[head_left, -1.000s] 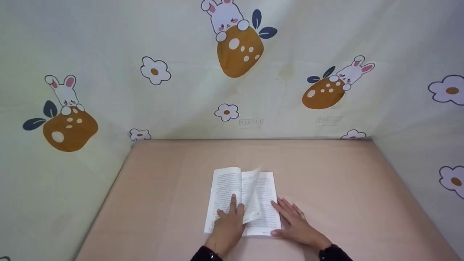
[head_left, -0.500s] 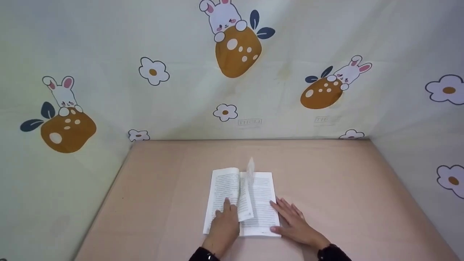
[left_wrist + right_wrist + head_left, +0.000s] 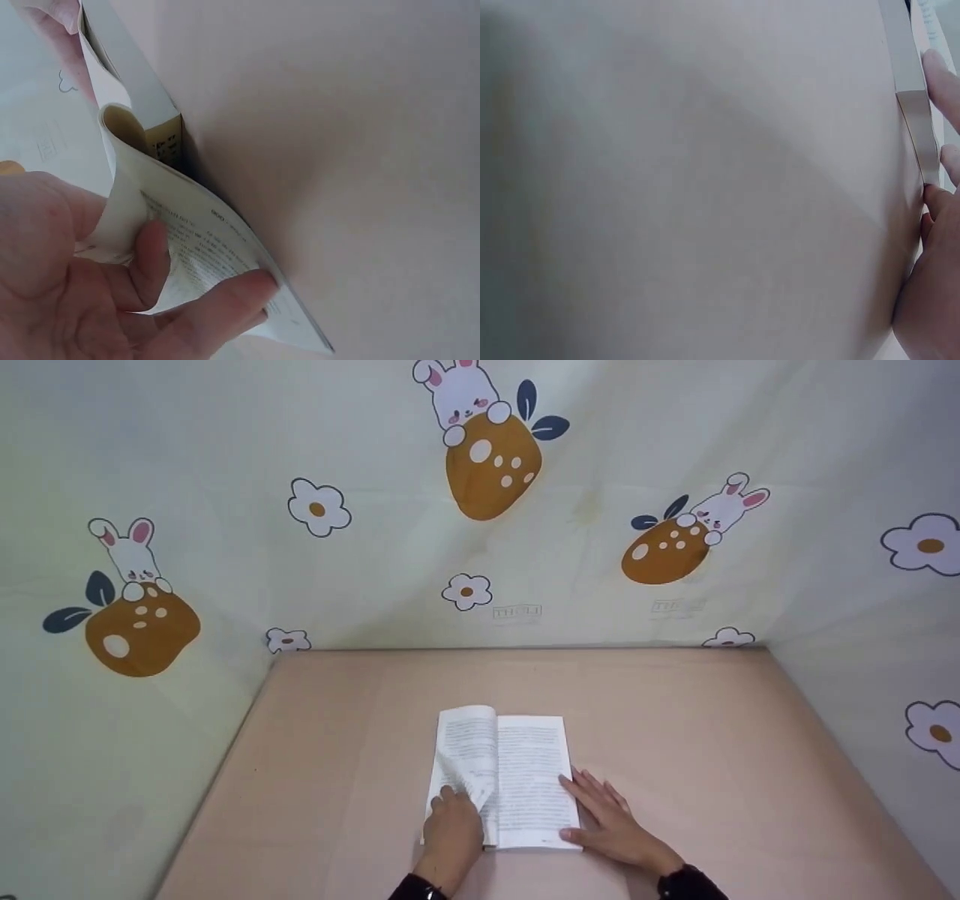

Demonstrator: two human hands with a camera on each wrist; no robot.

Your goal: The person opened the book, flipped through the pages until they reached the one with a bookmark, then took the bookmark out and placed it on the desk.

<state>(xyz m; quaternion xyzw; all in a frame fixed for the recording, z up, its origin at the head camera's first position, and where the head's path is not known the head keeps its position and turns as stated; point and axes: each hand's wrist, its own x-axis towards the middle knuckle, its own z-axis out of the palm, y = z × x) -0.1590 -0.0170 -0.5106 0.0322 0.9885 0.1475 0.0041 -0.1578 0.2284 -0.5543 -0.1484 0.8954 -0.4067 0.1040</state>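
An open book [image 3: 534, 780] with white printed pages lies on the table, its left side thicker and bowed near the spine. My left hand [image 3: 453, 825] is over the lower left page with its fingers bent. A lifted leaf [image 3: 469, 780] bends beside that hand. In the left wrist view the left hand [image 3: 82, 277] has the curling leaf [image 3: 124, 195] between thumb and bent fingers, and fingertips meet the print. My right hand [image 3: 611, 821] rests along the book's right edge, fingers fairly straight, thumb on the lower corner. The right wrist view shows its fingers [image 3: 945, 86] against the page block.
The pinkish-beige table [image 3: 360, 750] spreads around the book on every side. Pale cloth walls [image 3: 375, 562] printed with rabbits and flowers stand behind and at both sides. Dark sleeves [image 3: 690, 883] cover both wrists.
The leaf that stood up over the spine has swung left onto the left side, uncovering the right page. My left hand has drawn slightly left and its fingers have bent. The right hand stays put.
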